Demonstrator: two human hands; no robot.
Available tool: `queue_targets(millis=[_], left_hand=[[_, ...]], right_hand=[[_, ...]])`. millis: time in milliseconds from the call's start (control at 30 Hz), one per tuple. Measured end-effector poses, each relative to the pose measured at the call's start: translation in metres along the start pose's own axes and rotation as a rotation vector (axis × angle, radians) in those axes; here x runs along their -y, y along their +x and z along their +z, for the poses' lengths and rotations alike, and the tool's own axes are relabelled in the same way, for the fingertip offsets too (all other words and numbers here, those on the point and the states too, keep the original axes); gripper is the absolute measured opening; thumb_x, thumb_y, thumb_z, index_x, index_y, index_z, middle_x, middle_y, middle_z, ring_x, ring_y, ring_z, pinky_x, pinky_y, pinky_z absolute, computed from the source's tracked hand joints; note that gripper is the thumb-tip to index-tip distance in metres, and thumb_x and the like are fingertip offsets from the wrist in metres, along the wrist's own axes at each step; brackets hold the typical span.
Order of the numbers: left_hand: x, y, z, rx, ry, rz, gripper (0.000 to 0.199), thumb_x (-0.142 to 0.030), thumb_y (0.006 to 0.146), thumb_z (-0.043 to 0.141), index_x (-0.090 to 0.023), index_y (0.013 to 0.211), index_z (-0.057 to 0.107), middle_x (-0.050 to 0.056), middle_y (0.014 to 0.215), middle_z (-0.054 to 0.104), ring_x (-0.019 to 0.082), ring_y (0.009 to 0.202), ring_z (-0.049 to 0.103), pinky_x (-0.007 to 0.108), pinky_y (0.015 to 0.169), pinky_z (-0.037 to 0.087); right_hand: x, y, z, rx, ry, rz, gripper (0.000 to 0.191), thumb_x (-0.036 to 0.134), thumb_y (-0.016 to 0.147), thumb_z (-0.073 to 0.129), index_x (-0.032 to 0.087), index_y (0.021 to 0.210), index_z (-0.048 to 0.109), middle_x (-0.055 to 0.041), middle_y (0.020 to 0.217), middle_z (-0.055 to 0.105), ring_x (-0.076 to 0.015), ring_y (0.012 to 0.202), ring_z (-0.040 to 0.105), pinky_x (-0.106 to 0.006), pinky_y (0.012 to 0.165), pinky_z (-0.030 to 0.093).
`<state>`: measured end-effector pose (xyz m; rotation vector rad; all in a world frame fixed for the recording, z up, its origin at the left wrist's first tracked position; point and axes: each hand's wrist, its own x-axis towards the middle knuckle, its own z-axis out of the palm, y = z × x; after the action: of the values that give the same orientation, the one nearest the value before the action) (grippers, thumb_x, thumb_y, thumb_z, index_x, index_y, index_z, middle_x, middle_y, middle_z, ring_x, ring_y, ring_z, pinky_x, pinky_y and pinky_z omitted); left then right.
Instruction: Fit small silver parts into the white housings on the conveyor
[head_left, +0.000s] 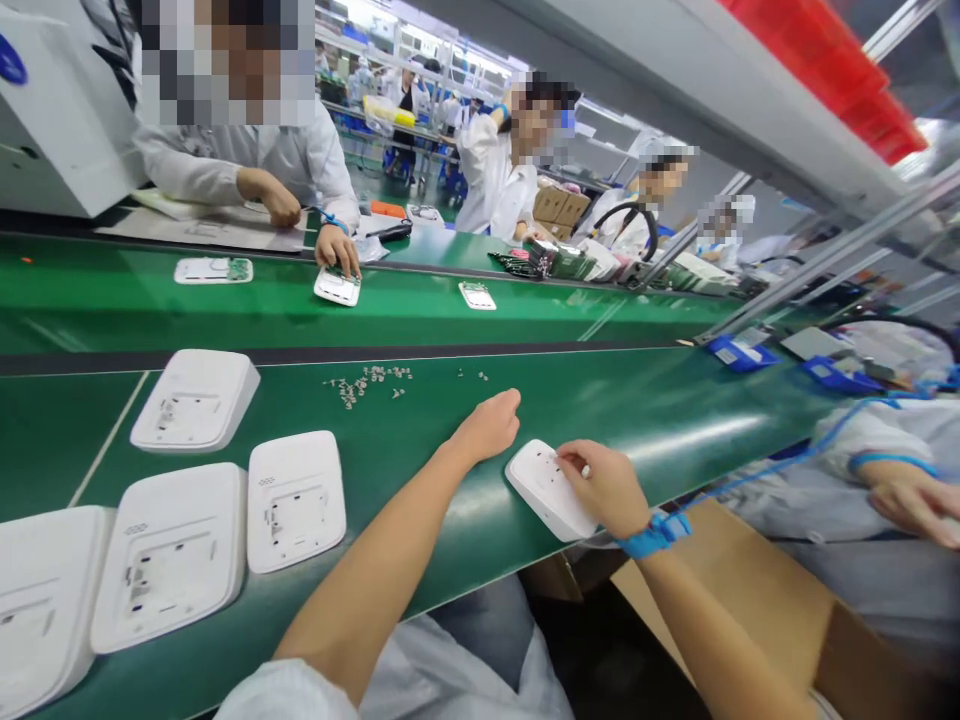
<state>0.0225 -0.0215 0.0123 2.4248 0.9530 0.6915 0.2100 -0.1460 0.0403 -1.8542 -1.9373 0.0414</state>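
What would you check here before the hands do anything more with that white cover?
1. White cover lies flat near the table edge: ok.
2. Right hand rests on the cover, steadying it: ok.
3. Left hand is closed beside the cover; whether it holds a screw: cannot tell.
4. Loose screws lie on the table beyond the left hand: ok.
5. Blue wrist strap sits on the right wrist: ok.
6. Four more covers wait to the left: ok.

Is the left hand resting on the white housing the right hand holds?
No, the left hand is a closed fist on the green belt, just beside the white housing under the right hand.
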Motion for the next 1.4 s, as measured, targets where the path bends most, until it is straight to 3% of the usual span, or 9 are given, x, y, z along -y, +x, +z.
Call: queue_targets(millis=[133, 233, 333, 500, 633, 800, 1033, 1167, 1400], left_hand=[[-0.016, -0.003, 0.010, 0.105, 0.029, 0.014, 0.027, -0.029, 0.092, 0.040, -0.022, 0.115, 0.051, 0.003, 0.084, 0.067, 0.024, 0.080, 0.065, 0.035, 0.072, 0.047], [-0.022, -0.006, 0.013, 0.181, 0.064, 0.091, 0.039, -0.044, 0.087, 0.050, -0.023, 0.119, 0.053, 0.006, 0.103, 0.068, 0.027, 0.098, 0.063, 0.037, 0.080, 0.048], [-0.022, -0.007, 0.011, 0.194, 0.072, 0.159, 0.047, -0.043, 0.083, 0.055, -0.025, 0.125, 0.052, 0.005, 0.117, 0.064, 0.026, 0.110, 0.058, 0.036, 0.086, 0.048], [-0.018, -0.007, 0.006, 0.205, 0.069, 0.219, 0.029, -0.042, 0.079, 0.060, -0.027, 0.103, 0.061, 0.002, 0.103, 0.062, 0.021, 0.099, 0.057, 0.032, 0.076, 0.046], [-0.015, -0.007, 0.008, 0.189, 0.036, 0.247, 0.024, -0.045, 0.079, 0.062, -0.024, 0.089, 0.060, 0.000, 0.096, 0.062, 0.019, 0.092, 0.056, 0.030, 0.071, 0.043], [-0.011, -0.005, 0.011, 0.182, -0.032, 0.230, 0.015, -0.036, 0.084, 0.057, -0.022, 0.077, 0.057, -0.002, 0.088, 0.063, 0.016, 0.086, 0.056, 0.029, 0.066, 0.037], [-0.011, -0.003, 0.013, 0.187, -0.093, 0.188, 0.017, -0.037, 0.080, 0.062, -0.022, 0.073, 0.056, -0.003, 0.082, 0.063, 0.014, 0.078, 0.055, 0.028, 0.062, 0.032], [-0.014, -0.004, 0.014, 0.156, -0.077, 0.186, 0.024, -0.041, 0.077, 0.066, -0.022, 0.070, 0.054, -0.003, 0.078, 0.061, 0.015, 0.075, 0.054, 0.028, 0.062, 0.031], [-0.015, -0.004, 0.014, 0.160, -0.038, 0.120, 0.024, -0.042, 0.076, 0.066, -0.022, 0.070, 0.054, -0.003, 0.077, 0.061, 0.015, 0.076, 0.055, 0.028, 0.061, 0.030]], right_hand=[[0.003, -0.013, 0.004, -0.018, -0.102, -0.031, 0.020, 0.027, 0.088, 0.050, 0.020, 0.083, 0.068, -0.0039, 0.078, 0.068, -0.0188, 0.070, 0.061, -0.031, 0.068, 0.043], [0.003, -0.012, 0.007, -0.038, -0.146, -0.051, 0.020, 0.025, 0.089, 0.051, 0.020, 0.082, 0.068, -0.0036, 0.077, 0.067, -0.0186, 0.072, 0.061, -0.030, 0.069, 0.042], [0.004, -0.010, 0.008, -0.060, -0.187, -0.069, 0.019, 0.023, 0.089, 0.052, 0.020, 0.080, 0.069, -0.0035, 0.077, 0.067, -0.0181, 0.072, 0.060, -0.029, 0.068, 0.041], [0.009, -0.008, 0.009, -0.049, -0.244, -0.098, 0.019, 0.019, 0.086, 0.055, 0.021, 0.075, 0.069, -0.0026, 0.074, 0.066, -0.0169, 0.071, 0.059, -0.028, 0.065, 0.039], [0.013, -0.009, 0.008, -0.035, -0.275, -0.158, 0.018, 0.017, 0.087, 0.056, 0.020, 0.075, 0.069, -0.0041, 0.077, 0.066, -0.0188, 0.076, 0.058, -0.029, 0.070, 0.041], [0.016, -0.011, 0.005, -0.008, -0.293, -0.225, 0.016, 0.015, 0.087, 0.058, 0.018, 0.077, 0.070, -0.0062, 0.081, 0.065, -0.0213, 0.079, 0.056, -0.032, 0.074, 0.044], [0.006, -0.014, 0.006, -0.035, -0.133, -0.305, 0.023, 0.012, 0.091, 0.050, 0.018, 0.085, 0.071, -0.0082, 0.090, 0.065, -0.0217, 0.085, 0.056, -0.033, 0.074, 0.048], [0.009, -0.018, 0.010, -0.121, -0.063, -0.253, 0.019, 0.011, 0.090, 0.051, 0.020, 0.089, 0.069, -0.0062, 0.089, 0.068, -0.0212, 0.085, 0.057, -0.033, 0.076, 0.048], [0.016, -0.023, 0.019, -0.208, -0.154, -0.182, 0.015, 0.015, 0.091, 0.056, 0.020, 0.084, 0.068, -0.0030, 0.076, 0.067, -0.0198, 0.079, 0.057, -0.031, 0.075, 0.042]])
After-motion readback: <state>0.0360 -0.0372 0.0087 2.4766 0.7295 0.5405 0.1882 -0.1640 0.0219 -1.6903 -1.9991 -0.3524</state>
